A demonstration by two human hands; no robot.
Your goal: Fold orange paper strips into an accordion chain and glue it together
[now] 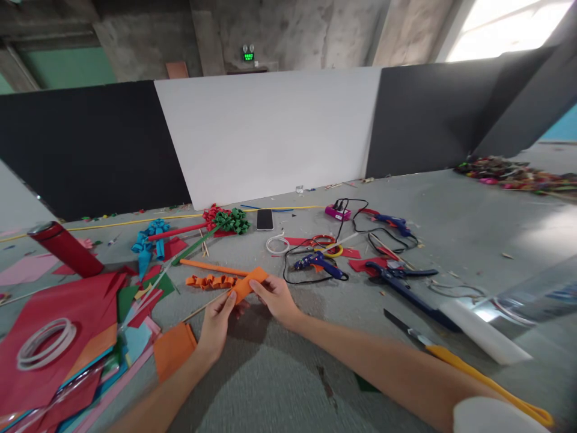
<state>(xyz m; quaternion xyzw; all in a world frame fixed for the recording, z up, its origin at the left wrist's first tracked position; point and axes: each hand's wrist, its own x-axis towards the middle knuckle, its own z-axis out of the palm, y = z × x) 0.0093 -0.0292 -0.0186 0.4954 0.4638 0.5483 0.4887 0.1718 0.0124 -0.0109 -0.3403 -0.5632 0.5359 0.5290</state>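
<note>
Orange paper strip (246,288), one: long axis eight-to-two o'clock, left hand (216,322) pinching the eight-o'clock end, right hand (277,296) the two-o'clock.

Your paper strip (244,291) plain orange, your glue gun (328,264) blue, power strip (336,213) magenta, vacuum flask (67,249) red, exit sign (248,57) green.

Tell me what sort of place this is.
Perhaps a makeshift craft workshop in a bare hall: the left hand and right hand hold orange paper, a glue gun lies nearby, and an exit sign hangs on a concrete wall.
</note>
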